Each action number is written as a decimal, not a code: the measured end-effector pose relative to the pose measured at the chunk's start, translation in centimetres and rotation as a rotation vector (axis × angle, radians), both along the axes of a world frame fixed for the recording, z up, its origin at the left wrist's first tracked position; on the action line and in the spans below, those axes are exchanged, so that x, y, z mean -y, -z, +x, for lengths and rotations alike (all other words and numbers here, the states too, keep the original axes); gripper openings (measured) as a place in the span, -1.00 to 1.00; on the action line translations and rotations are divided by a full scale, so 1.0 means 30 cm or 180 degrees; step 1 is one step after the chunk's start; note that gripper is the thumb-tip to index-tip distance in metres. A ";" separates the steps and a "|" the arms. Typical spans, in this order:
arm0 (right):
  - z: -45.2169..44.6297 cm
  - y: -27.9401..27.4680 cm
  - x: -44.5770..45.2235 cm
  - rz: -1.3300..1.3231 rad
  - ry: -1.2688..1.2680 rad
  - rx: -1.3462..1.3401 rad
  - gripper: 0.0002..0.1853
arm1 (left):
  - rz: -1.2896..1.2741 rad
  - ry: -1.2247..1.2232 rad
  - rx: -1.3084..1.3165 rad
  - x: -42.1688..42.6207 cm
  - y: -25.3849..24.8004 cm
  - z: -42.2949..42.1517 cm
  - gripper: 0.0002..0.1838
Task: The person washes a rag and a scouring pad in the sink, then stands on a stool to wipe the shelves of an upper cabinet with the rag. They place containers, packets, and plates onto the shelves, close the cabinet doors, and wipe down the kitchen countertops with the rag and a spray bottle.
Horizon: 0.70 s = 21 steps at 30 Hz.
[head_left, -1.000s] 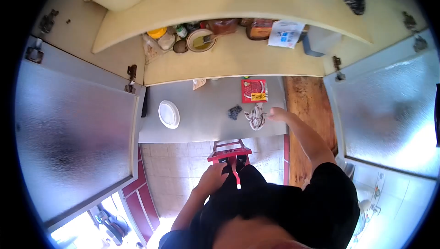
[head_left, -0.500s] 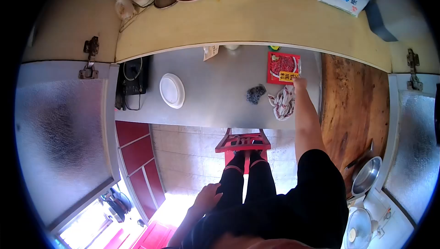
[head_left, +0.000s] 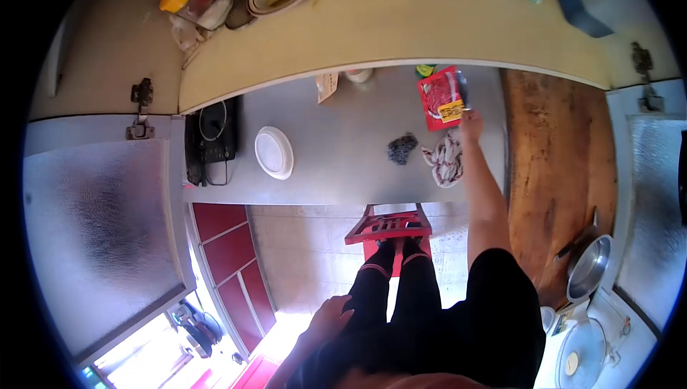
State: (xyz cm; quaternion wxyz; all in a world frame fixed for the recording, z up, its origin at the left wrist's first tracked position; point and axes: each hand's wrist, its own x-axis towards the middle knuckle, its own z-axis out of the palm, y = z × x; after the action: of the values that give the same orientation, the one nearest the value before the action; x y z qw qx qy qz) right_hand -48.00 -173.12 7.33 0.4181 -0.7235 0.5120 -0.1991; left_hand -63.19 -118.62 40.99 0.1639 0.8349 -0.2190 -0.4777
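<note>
My right hand [head_left: 470, 126] reaches over the metal counter, its fingers closed at the near right corner of a red seasoning packet [head_left: 438, 95] with a yellow label. The packet is slightly turned, and a shiny strip shows along its right side. Just below it lie a crumpled white-and-red cloth [head_left: 448, 160] and, to the left, a dark steel-wool scrubber [head_left: 402, 148]. My left hand [head_left: 332, 315] rests on my thigh with nothing in it, fingers laid out. Behind the packet, a green and yellow item [head_left: 425, 70] shows partly.
A white lidded container [head_left: 274, 153] stands on the counter's left, near a black appliance [head_left: 211, 142]. A wooden board [head_left: 558, 167] lies at right, with a metal pan [head_left: 590, 269] by it. The shelf [head_left: 386, 31] overhangs the counter's back. A red chair [head_left: 386, 226] stands below.
The red packet has turned and shifted a little away from the cloth, with my right hand at its corner. The view has shifted slightly. My left hand stays on my thigh.
</note>
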 end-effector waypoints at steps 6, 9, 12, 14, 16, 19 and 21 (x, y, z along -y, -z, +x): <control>-0.252 -0.797 -0.285 -0.1682 -0.1746 0.0121 -0.87 | -0.0941 0.0301 0.0400 0.161 -0.130 0.123 -0.46; -0.386 -1.241 -0.367 -0.1068 -0.2375 0.0229 -0.87 | -0.1448 -0.0392 0.1073 0.344 -0.241 0.212 -0.23; -0.484 -1.650 -0.463 -0.0141 -0.2457 0.0538 -0.86 | -0.2138 -0.0842 0.1370 0.473 -0.327 0.276 -0.15; -0.525 -1.844 -0.498 0.0129 -0.2655 0.0582 -0.86 | -0.2965 -0.0972 0.0407 0.529 -0.409 0.328 -0.19; -0.551 -1.930 -0.503 0.0955 -0.2373 0.1004 -0.74 | -0.3120 -0.1499 -0.0803 0.551 -0.509 0.330 -0.62; -0.545 -1.995 -0.495 0.1957 -0.1977 0.1829 -0.55 | -0.3311 -0.1927 -0.1311 0.554 -0.597 0.337 -0.73; -0.507 -1.982 -0.494 0.1585 -0.2618 0.1208 -0.57 | -0.3275 -0.2006 -0.1081 0.583 -0.654 0.379 -0.70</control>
State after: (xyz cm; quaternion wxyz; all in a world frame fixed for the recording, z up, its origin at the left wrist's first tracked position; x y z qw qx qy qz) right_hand -63.21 -158.30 66.80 0.7069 -0.6946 0.1323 -0.0181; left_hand -51.81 -136.10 60.63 0.7103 0.5860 -0.1351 -0.3658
